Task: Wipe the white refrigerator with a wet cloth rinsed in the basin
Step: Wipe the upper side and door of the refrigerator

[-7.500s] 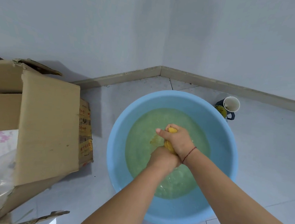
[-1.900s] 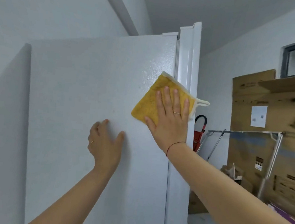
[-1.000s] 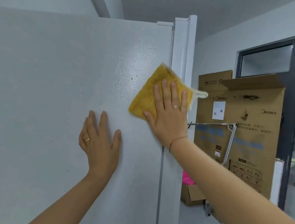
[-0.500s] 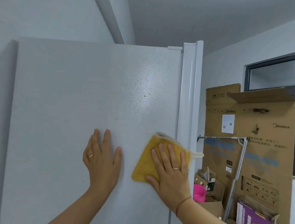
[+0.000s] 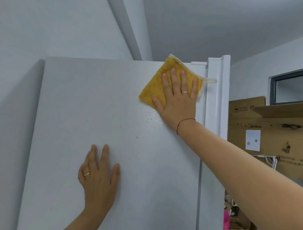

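The yellow square cloth with a pale stitched border (image 5: 155, 84) lies flat against the side panel of the white refrigerator (image 5: 93, 100), at the panel's upper right corner. Its top corner pokes just past the panel's top edge, and a small pale loop sticks out toward the front door edge (image 5: 216, 102).

The right hand (image 5: 177, 98) covers the cloth's lower right part. The grip is no pinch: the fingers (image 5: 172, 76) are straight and spread, and the palm presses the cloth to the panel. The cloth therefore sits under the fingers and reaches up and left beyond them, while the heel of the hand rests on bare panel below it. Pressing flat like this likely spreads the force over the wet cloth so that it slides without bunching.

The left hand (image 5: 98, 180) lies flat lower down, near the middle of the panel and well apart from the cloth, with its fingers straight and holding nothing. It probably steadies the person during the high reach.

Between the two hands a small yellowish speck (image 5: 136, 137) shows on the panel, which suggests that area is not yet wiped.

Beyond the door edge stands a brown cardboard box (image 5: 273, 134).
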Tool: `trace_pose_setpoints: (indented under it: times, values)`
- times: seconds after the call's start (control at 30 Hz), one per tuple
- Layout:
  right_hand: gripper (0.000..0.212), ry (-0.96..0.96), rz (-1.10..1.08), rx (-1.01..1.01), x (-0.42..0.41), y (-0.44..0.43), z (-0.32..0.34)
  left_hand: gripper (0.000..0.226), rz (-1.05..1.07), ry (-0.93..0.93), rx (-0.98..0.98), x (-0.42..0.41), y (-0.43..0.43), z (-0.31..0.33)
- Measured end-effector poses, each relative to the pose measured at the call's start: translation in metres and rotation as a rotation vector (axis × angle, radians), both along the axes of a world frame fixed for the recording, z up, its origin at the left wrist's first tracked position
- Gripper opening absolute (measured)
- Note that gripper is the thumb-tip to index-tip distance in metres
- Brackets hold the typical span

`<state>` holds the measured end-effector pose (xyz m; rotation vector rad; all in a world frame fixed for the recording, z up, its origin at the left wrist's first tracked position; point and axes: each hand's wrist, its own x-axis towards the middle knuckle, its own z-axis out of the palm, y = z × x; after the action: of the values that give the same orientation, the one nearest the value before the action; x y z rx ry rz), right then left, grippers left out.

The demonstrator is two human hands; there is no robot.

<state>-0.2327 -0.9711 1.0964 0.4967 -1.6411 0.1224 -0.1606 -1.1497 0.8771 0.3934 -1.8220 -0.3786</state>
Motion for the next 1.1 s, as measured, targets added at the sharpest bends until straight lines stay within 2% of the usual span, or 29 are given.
trace_pose_setpoints:
  times: [0.4, 0.77, 0.93, 1.1]
  values:
    - [0.076, 0.013, 0.026, 0.1, 0.027, -0.107, 0.021, 0.073, 0.053, -0.024, 0.103, 0.023, -0.061, -0.005]
    - [0.075, 0.029, 0.054, 0.17, 0.044, -0.185, 0.027, 0.084, 0.07, -0.182, 0.199, 0.043, -0.104, -0.008]
    - [0.077, 0.027, 0.043, 0.203, 0.053, -0.224, 0.029, 0.072, 0.061, -0.205, 0.195, 0.049, -0.118, -0.003]
    - [0.077, 0.03, 0.028, 0.237, 0.061, -0.263, 0.027, 0.074, 0.065, -0.251, 0.206, 0.056, -0.136, -0.005]
